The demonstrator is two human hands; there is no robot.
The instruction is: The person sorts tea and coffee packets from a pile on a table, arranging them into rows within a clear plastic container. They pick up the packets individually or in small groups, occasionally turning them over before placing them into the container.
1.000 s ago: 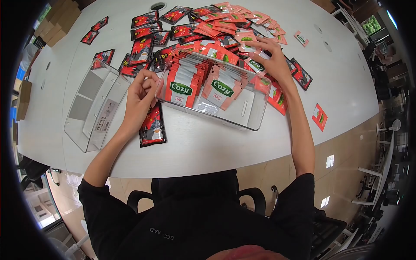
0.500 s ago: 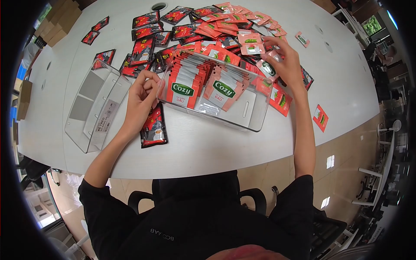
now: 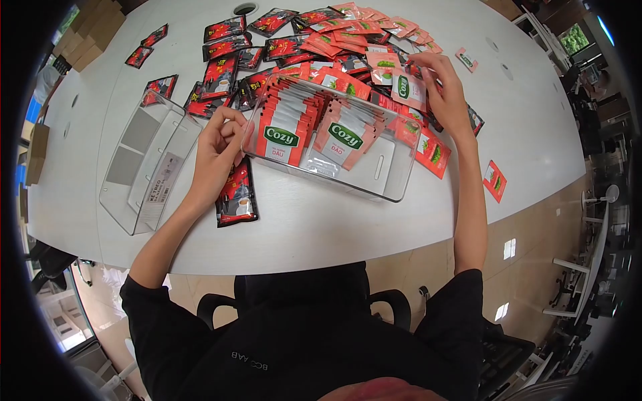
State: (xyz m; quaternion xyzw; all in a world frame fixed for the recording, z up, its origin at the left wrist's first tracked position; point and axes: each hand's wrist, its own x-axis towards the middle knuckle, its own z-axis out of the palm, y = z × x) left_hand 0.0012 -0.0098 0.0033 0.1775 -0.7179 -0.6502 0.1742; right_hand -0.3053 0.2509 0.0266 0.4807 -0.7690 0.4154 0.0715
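Note:
My left hand (image 3: 223, 142) grips the left end of a clear plastic box (image 3: 334, 182). Inside the box stand a row of red Cozy sachets (image 3: 281, 136) and, beside it, a row of pink Cozy sachets (image 3: 344, 136); the box's right part shows its bare bottom. Beyond the box's right end, my right hand (image 3: 441, 90) pinches a pink Cozy sachet (image 3: 408, 89) at its upper right edge, over the heap of pink sachets (image 3: 351, 33).
Red and black coffee packets (image 3: 221, 73) lie heaped behind the box, one (image 3: 237, 198) in front of it. A second clear container (image 3: 144, 170) lies at the left. Single sachets are at the right (image 3: 494, 182) and back right (image 3: 466, 60).
The pink sachet in my right hand has turned more upright and moved up and slightly left, its logo now vertical. My left hand and the box have hardly moved.

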